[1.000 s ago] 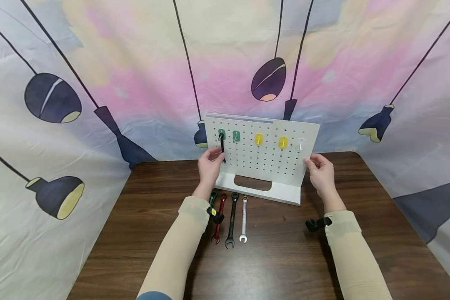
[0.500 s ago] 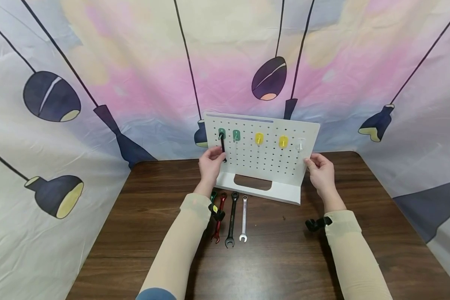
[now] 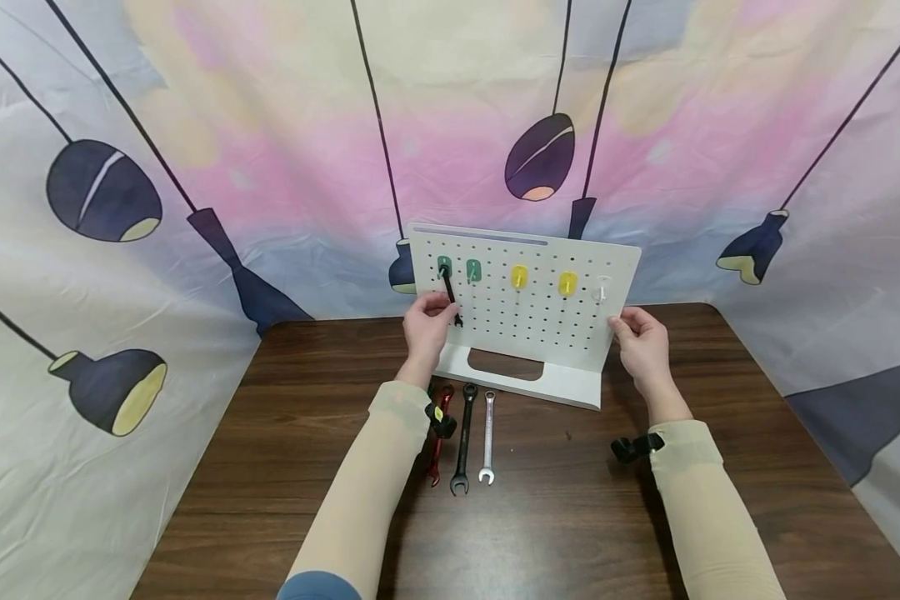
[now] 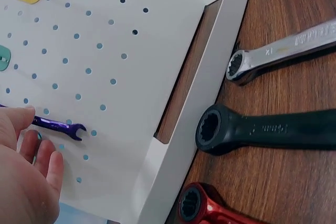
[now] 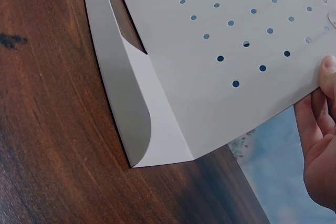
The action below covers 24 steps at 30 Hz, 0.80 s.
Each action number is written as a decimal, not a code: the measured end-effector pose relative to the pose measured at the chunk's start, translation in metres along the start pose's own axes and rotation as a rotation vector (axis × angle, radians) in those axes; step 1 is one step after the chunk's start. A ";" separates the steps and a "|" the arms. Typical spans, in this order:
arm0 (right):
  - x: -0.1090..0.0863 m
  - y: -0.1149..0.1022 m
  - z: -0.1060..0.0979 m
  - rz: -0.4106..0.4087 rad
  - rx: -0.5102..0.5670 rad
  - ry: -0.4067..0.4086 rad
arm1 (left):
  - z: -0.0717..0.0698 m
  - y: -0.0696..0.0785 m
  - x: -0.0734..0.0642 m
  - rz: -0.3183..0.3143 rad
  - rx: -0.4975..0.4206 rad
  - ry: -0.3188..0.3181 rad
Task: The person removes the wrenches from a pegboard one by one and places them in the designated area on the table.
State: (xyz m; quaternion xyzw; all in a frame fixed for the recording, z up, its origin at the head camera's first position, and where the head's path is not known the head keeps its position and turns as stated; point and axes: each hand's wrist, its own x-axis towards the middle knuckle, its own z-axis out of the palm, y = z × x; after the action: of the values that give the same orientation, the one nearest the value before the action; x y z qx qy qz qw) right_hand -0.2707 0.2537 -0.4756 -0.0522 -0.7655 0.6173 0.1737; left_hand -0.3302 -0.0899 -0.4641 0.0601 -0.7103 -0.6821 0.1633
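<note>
A white pegboard (image 3: 540,325) stands on the table. From its leftmost green hook hangs a small dark wrench (image 3: 452,292), tilted with its lower end to the right; it looks purple in the left wrist view, where its open jaw end (image 4: 73,129) shows. My left hand (image 3: 424,332) pinches this wrench at its lower part, thumb in front. My right hand (image 3: 643,346) grips the board's right edge between thumb and fingers. Also on the board are a second green hook (image 3: 473,270), two yellow hooks (image 3: 520,277) and a clear hook (image 3: 602,288), all bare.
Before the board lie a silver wrench (image 3: 487,437), a larger black wrench (image 3: 462,437) and a red wrench (image 3: 435,468) partly under my left wrist. A green one is almost hidden by the arm. A printed curtain (image 3: 307,167) hangs behind the wooden table (image 3: 555,517).
The hanging wrench has swung from nearly upright to a tilt, its lower end moving right with my left hand. My left forearm now covers more of the red and green wrenches. The right hand stays put.
</note>
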 end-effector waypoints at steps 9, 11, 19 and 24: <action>0.000 -0.001 0.000 -0.002 -0.013 0.001 | 0.003 0.001 0.001 -0.025 0.008 0.000; 0.000 -0.001 0.000 -0.004 -0.012 0.002 | 0.002 0.002 0.001 -0.037 0.014 0.004; 0.000 -0.001 0.001 0.007 -0.013 0.013 | 0.001 0.002 0.001 -0.058 0.017 0.004; -0.001 -0.002 0.000 0.015 -0.007 0.006 | -0.002 0.000 0.001 -0.063 0.008 0.001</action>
State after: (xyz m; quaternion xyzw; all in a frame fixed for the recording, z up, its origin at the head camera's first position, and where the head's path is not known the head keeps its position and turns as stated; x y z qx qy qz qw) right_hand -0.2697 0.2529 -0.4742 -0.0605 -0.7669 0.6156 0.1711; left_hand -0.3306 -0.0926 -0.4634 0.0837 -0.7108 -0.6839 0.1418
